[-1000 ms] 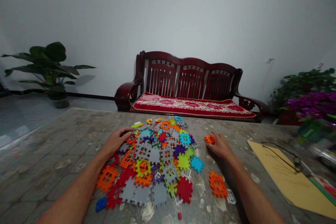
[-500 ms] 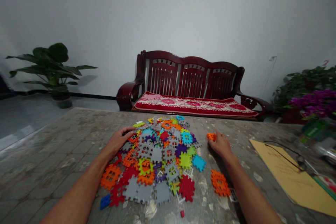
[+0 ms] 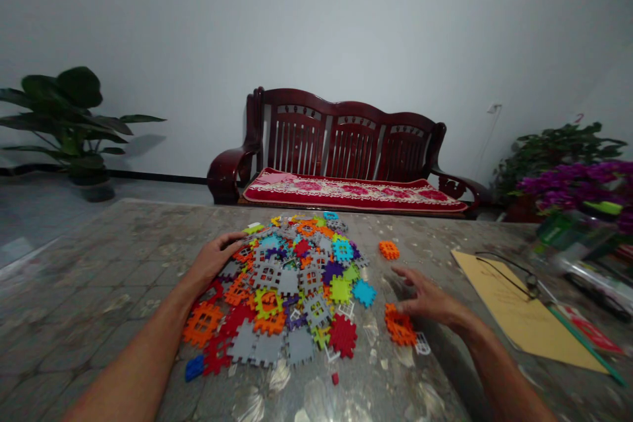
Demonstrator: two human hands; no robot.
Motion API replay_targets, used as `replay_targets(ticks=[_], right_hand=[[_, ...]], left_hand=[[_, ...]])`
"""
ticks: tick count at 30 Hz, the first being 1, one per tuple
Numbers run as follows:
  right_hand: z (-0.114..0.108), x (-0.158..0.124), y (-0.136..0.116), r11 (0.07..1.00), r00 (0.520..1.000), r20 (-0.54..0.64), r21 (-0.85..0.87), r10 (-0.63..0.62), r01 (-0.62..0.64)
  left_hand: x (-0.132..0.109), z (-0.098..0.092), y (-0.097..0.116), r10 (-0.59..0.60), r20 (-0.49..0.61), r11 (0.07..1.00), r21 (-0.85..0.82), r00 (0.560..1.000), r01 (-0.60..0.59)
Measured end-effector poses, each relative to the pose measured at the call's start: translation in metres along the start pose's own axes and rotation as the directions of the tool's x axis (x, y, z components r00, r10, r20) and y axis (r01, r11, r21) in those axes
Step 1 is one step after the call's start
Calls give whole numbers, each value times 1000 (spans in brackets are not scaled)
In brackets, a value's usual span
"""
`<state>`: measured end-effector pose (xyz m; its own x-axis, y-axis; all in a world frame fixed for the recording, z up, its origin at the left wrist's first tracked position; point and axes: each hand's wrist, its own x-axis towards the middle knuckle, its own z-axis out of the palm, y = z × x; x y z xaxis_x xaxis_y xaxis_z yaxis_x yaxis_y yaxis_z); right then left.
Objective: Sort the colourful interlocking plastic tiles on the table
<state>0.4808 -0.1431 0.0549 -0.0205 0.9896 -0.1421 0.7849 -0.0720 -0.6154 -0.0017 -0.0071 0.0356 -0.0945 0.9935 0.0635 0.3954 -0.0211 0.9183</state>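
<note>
A heap of interlocking plastic building tiles (image 3: 289,281) in grey, orange, red, lime, purple and blue spreads over the table. My left hand (image 3: 216,257) rests at the heap's left edge with fingers stretched out, touching its side and holding nothing that I can see. On the right, my right hand (image 3: 428,297) is open, fingers apart, above an orange window tile (image 3: 399,325). Its thumb is at that tile's upper edge; whether they touch I cannot tell. Farther back lies another orange tile (image 3: 389,250), apart from the heap. A small white window frame (image 3: 422,343) lies beside the nearer orange tile.
The patterned table (image 3: 143,257) also bears a tan envelope (image 3: 524,316) with eyeglasses (image 3: 530,283) on it, a green pencil (image 3: 588,346) and a bottle (image 3: 588,231) at the right. A blue piece (image 3: 194,367) lies front left. Behind stands a wooden bench (image 3: 346,138).
My right hand has let go of the farther orange tile, leaving it on the table, and moved nearer to the other orange tile. My left hand stays by the heap. The view has shifted slightly right.
</note>
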Motion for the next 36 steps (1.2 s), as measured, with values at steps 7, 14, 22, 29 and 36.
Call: replay_targets(ticks=[7, 14, 22, 29, 36], right_hand=[[16, -43, -17, 981, 993, 112, -181, -46, 66], [16, -14, -30, 956, 997, 79, -294, 9, 15], [21, 12, -45, 982, 999, 4, -186, -47, 47], [27, 66, -115, 943, 962, -151, 215, -226, 255], [45, 100, -79, 924, 904, -418, 308, -84, 228]], left_hand=[[2, 0, 0, 35, -31, 999, 21, 999, -34], [1, 3, -2, 9, -4, 999, -44, 1000, -9], [4, 0, -4, 57, -8, 998, 33, 998, -57], [6, 0, -6, 69, -5, 997, 47, 998, -69], [5, 0, -4, 66, -19, 996, 58, 998, -65]])
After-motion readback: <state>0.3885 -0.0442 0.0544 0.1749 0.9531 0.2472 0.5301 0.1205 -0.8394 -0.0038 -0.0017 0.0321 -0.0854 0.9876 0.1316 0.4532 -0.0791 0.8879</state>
